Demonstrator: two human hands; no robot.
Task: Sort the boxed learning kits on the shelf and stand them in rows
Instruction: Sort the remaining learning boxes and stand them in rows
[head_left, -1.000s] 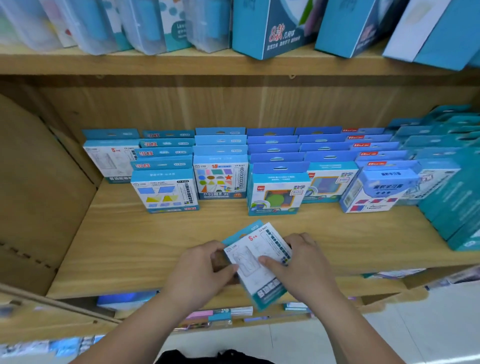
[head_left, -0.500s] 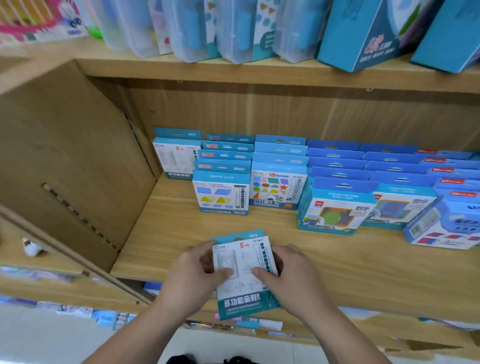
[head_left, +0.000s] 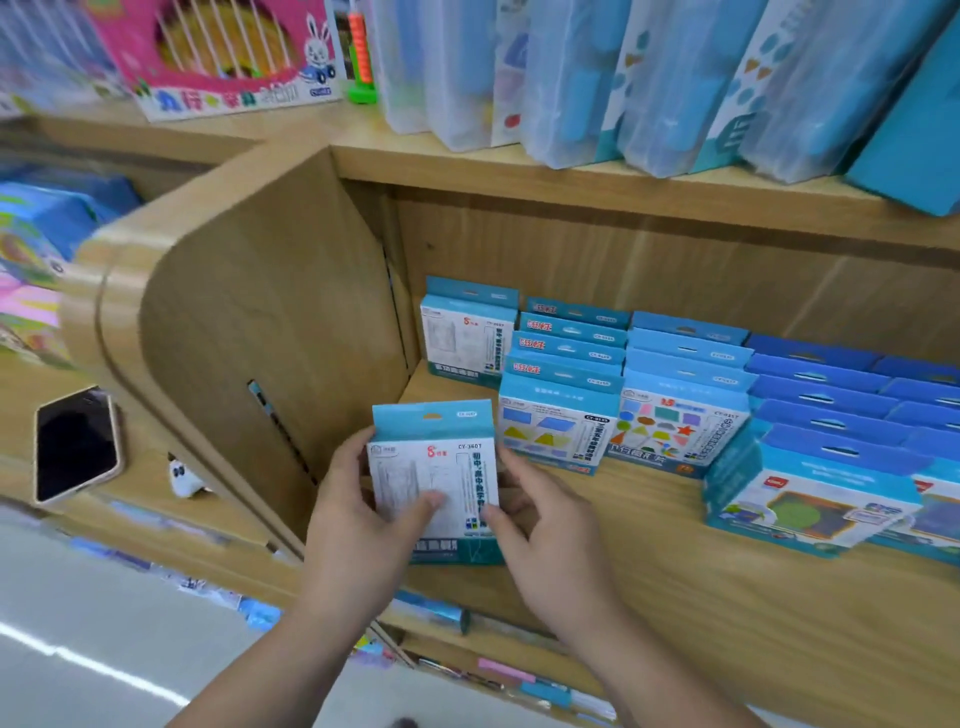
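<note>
The kit in play is the white-faced boxed kit (head_left: 435, 467) with the teal hanger top, upright and facing the camera over the left front of the shelf board (head_left: 649, 582); whether its base touches the wood, I cannot tell. Both hands are clamped on it: the left hand (head_left: 358, 525) takes the left edge with its thumb pressed on the front face, and the right hand (head_left: 545, 525) pinches the lower right corner, fingers curled behind. Its twin, the matching kit (head_left: 467, 338), stands alone deep in the back corner, tight against the wooden side panel (head_left: 270, 338). Just to the right runs the trapezoid row (head_left: 558, 431), beside that the coloured-shapes row (head_left: 675, 423), and further right the green-circle kits (head_left: 810, 501). Off to the left, a phone (head_left: 75, 444) lies on the next unit. Now the danger, as I read it: the lane for this kit is a narrow one, panel on one side, trapezoid row on the other. Drift right going in and a corner could clip that front box and topple the row behind it. Let go too far forward and, with bare board between it and its twin, a light box may tip backward, or slide off the front lip to the floor.
</note>
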